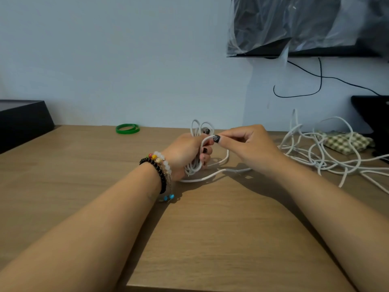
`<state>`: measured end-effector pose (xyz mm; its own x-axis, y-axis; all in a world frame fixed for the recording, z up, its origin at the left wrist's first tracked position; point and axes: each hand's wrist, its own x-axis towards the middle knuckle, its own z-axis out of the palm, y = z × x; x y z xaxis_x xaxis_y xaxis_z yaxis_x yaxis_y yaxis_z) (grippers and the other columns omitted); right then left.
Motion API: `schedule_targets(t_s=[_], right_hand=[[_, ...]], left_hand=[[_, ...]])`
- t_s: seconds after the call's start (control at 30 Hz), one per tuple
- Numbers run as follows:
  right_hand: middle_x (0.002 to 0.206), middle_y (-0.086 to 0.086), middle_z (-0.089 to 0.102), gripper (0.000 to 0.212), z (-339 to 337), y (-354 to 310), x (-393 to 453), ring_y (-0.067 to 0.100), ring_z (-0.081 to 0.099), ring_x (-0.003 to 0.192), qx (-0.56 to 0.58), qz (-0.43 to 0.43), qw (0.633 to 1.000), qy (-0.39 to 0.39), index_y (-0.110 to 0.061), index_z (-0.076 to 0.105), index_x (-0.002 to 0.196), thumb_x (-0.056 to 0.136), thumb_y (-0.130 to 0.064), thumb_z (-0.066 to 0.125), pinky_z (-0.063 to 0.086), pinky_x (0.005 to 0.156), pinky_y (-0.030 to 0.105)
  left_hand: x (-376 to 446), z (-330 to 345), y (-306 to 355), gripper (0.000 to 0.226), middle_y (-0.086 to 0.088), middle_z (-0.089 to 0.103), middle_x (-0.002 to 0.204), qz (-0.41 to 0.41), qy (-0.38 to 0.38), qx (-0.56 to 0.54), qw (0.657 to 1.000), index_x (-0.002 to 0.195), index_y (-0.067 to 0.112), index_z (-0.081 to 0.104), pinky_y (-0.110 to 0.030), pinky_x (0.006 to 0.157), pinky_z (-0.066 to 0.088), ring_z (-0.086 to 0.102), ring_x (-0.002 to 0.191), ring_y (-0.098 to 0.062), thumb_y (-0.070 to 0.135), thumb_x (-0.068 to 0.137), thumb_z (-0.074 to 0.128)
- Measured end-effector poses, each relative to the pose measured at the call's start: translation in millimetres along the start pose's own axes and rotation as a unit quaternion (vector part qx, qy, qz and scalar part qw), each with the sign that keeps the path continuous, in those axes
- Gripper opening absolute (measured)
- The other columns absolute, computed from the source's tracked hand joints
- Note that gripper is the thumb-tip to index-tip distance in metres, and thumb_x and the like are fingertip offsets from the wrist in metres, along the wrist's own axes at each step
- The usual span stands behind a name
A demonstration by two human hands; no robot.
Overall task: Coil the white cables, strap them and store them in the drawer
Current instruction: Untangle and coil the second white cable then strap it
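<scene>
White cable coil [194,163] sits bunched in the left hand [185,153], fingers curled tight round the loops, while the right hand [245,147] pinches a loop of the same cable right up against it, so both hands are together over the wooden desk [210,228]. Its loose tail runs along the desk under the right wrist. Off to the right there's a tangled pile of more cables [322,150] near a checked cloth [345,142], and green bands [127,128] lie back by the wall.
</scene>
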<state>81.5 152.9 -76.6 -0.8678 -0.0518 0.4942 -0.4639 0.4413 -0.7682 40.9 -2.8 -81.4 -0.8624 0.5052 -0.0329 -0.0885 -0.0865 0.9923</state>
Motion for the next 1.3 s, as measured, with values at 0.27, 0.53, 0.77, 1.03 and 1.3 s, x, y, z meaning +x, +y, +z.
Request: schedule_targets(t_s=[0.27, 0.53, 0.77, 1.03, 1.3], right_hand=[[0.069, 0.001, 0.067, 0.004, -17, 12, 9, 0.002, 0.052, 0.057, -0.005, 0.034, 0.997, 0.073, -0.022, 0.073, 0.082, 0.085, -0.02, 0.072, 0.041, 0.058, 0.016], [0.048, -0.018, 0.056, 0.013, -19, 16, 10, -0.002, 0.045, 0.045, -0.017, -0.019, 0.992, 0.124, -0.025, 0.071, 0.077, 0.086, -0.015, 0.072, 0.035, 0.05, 0.009], [0.061, -0.001, 0.06, 0.012, -14, 17, 8, 0.008, 0.045, 0.055, -0.041, -0.047, 0.988, 0.141, -0.026, 0.073, 0.079, 0.086, -0.016, 0.072, 0.037, 0.053, 0.018], [0.064, 0.012, 0.065, 0.016, -19, 19, 9, 0.023, 0.058, 0.063, -0.169, -0.058, 0.982, 0.062, -0.021, 0.073, 0.083, 0.093, -0.02, 0.061, 0.04, 0.057, 0.021], [0.066, -0.029, 0.059, 0.017, -10, 24, 10, -0.006, 0.056, 0.062, -0.179, -0.099, 0.977, 0.067, -0.014, 0.076, 0.104, 0.092, -0.014, 0.063, 0.037, 0.06, 0.006]], left_hand=[[1, -5, 9, 0.039, 0.007, 0.032, 0.052, 0.015, 0.05, -0.099, 0.994, 0.08, 0.014, 0.047, -0.019, 0.039, 0.026, 0.026, 0.041, -0.008, 0.047, 0.101, 0.04], [-2, -6, 7, 0.03, 0.008, 0.036, 0.048, 0.07, -0.016, -0.011, 0.997, 0.078, 0.012, 0.048, -0.018, 0.041, 0.031, 0.031, 0.038, -0.005, 0.03, 0.102, 0.043], [-2, -5, 3, 0.031, 0.004, 0.042, 0.055, 0.034, -0.049, -0.029, 0.998, 0.08, 0.009, 0.048, -0.017, 0.038, 0.039, 0.038, 0.037, -0.003, 0.025, 0.104, 0.039], [5, -18, 15, 0.024, 0.007, 0.037, 0.047, 0.129, 0.173, -0.074, 0.974, 0.078, 0.012, 0.048, -0.018, 0.037, 0.029, 0.03, 0.037, -0.007, 0.016, 0.101, 0.044], [3, -8, 6, 0.032, 0.007, 0.036, 0.047, 0.145, 0.13, 0.112, 0.974, 0.08, 0.01, 0.055, -0.02, 0.039, 0.03, 0.03, 0.038, -0.008, 0.035, 0.099, 0.051]])
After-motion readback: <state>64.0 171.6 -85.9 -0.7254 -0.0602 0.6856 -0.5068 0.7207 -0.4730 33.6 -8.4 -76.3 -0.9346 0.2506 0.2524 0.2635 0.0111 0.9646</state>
